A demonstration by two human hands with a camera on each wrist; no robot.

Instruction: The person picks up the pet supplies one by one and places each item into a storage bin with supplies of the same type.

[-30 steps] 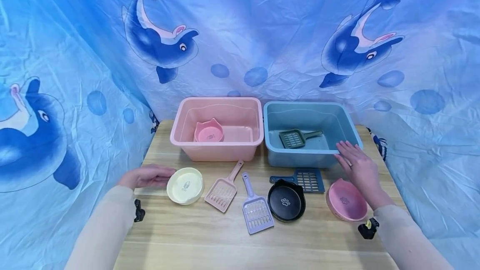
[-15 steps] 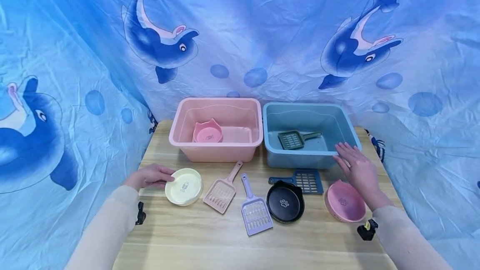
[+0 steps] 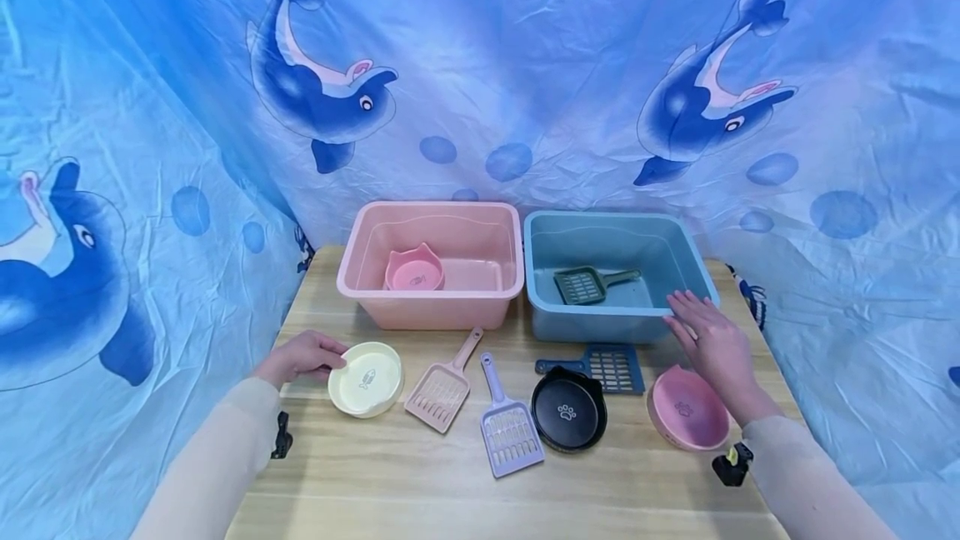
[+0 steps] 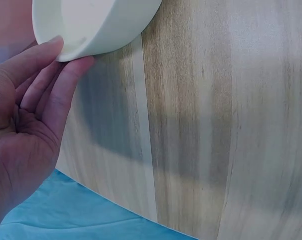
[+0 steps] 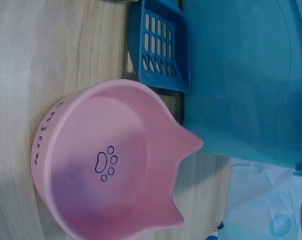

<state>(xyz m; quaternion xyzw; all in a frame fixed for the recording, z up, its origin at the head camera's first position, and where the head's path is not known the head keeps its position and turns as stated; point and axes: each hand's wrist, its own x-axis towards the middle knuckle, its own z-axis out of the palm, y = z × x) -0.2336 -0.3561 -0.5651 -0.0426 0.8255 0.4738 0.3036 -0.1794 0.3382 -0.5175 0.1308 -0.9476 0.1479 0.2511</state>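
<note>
Lower left: your left hand (image 3: 303, 357) pinches the cream bowl (image 3: 365, 386)
Its rim (image 3: 366, 344) likely eases the grip; centre right, your outstretched right hand (image 3: 712, 343) rests on the blue tub (image 3: 588, 325).

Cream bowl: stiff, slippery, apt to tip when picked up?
The cream bowl looks rigid, given its even round shape. Its smooth wall could be slippery. Pinched on one side by the left grip, it may tip.
</note>
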